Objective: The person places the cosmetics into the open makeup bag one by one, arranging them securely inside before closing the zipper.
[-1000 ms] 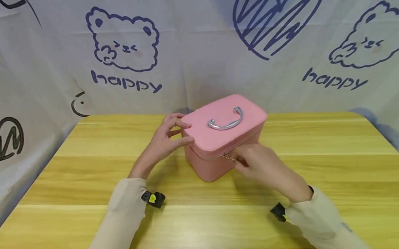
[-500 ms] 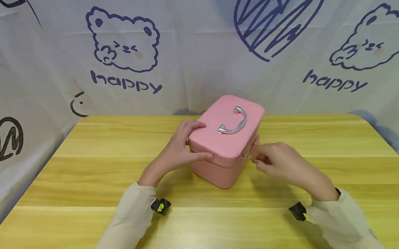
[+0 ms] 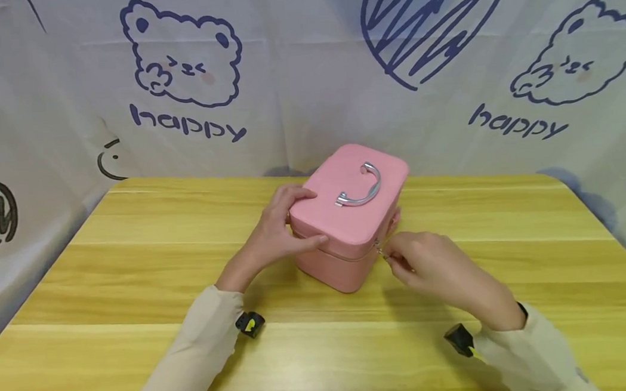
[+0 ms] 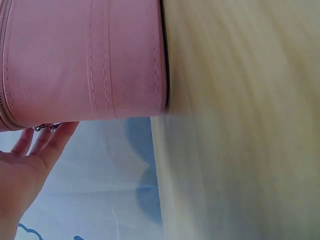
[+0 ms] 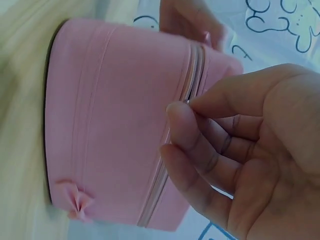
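A pink cosmetic case (image 3: 327,215) with its lid down stands on the wooden table, turned at an angle. My left hand (image 3: 274,228) grips its near left corner, thumb over the front edge and fingers on the far side. In the left wrist view, the fingertips reach a small metal piece (image 4: 47,127) by the zipper seam. My right hand (image 3: 443,268) pinches the zipper pull (image 3: 379,249) at the case's right side. The right wrist view shows thumb and index finger meeting at the zipper (image 5: 157,187), hiding most of the pull.
A silver handle (image 3: 379,182) arches on the lid. Low on the case's side sits a pink bow (image 5: 77,202). Behind the wooden table (image 3: 134,260) hangs a pale cloth (image 3: 306,88) with bear and heart drawings. Black straps with cameras ring both wrists.
The case has turned counter-clockwise, its near end swinging toward me. My right hand has moved right and nearer, still pinching the pull. My left hand has followed the corner rightward.
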A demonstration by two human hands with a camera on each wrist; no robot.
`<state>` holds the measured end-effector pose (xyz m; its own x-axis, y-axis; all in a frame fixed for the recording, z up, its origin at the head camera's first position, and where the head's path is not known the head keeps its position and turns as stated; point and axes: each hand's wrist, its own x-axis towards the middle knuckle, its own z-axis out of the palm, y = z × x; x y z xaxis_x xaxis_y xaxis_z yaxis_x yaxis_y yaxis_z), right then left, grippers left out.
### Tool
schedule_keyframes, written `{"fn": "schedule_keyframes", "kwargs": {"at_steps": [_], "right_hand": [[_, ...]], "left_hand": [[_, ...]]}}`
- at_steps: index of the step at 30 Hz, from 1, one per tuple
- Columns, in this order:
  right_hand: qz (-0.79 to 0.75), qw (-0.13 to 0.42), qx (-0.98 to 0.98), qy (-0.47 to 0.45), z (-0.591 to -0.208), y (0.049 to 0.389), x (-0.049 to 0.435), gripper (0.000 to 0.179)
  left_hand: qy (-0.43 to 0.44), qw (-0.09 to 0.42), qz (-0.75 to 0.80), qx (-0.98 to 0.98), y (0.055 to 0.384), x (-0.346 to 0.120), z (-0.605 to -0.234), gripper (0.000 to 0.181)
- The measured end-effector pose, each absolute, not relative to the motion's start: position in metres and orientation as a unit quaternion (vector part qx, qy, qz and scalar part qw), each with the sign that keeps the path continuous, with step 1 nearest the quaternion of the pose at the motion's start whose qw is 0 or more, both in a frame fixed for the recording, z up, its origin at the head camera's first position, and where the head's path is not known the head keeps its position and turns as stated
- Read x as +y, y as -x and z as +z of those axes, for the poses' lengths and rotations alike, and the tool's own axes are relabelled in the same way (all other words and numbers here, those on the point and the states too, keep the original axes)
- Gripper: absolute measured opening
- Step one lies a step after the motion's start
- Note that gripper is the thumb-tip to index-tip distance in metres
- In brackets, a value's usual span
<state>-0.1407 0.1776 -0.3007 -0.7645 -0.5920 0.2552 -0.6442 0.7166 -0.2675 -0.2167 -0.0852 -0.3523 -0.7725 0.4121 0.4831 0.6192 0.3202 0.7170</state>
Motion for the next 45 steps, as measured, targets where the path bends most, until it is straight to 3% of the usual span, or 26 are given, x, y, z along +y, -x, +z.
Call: {"fn": "schedule_keyframes", "kwargs": {"at_steps": [8,11,18,25,31,35,45], "right_hand": [[0.226,0.071,-0.907,-0.347,-0.307,0.126,0.162,0.018],[0.23,0.116,-0.896,-0.361,-0.312,0.12,0.152,0.017],[0.208,0.283,-0.865,-0.358,-0.336,0.113,0.119,0.019],[0.2,0.327,-0.877,-0.289,-0.347,0.112,0.083,0.01],[0.187,0.337,-0.874,-0.296,-0.351,0.116,0.079,0.009],[0.225,0.333,-0.853,-0.332,-0.355,0.119,0.09,0.015],[0.32,0.218,-0.877,-0.283,-0.341,0.131,0.121,0.014]], "left_hand": [[0.306,0.12,-0.494,-0.805,0.214,-0.079,-0.345,0.065],[0.303,0.123,-0.502,-0.8,0.214,-0.078,-0.342,0.064],[0.304,0.114,-0.538,-0.778,0.217,-0.074,-0.344,0.063],[0.282,0.096,-0.571,-0.765,0.216,-0.075,-0.353,0.065],[0.271,0.067,-0.589,-0.758,0.217,-0.083,-0.358,0.064],[0.28,0.042,-0.584,-0.76,0.219,-0.094,-0.359,0.047],[0.308,0.115,-0.509,-0.795,0.217,-0.099,-0.346,0.023]]}}
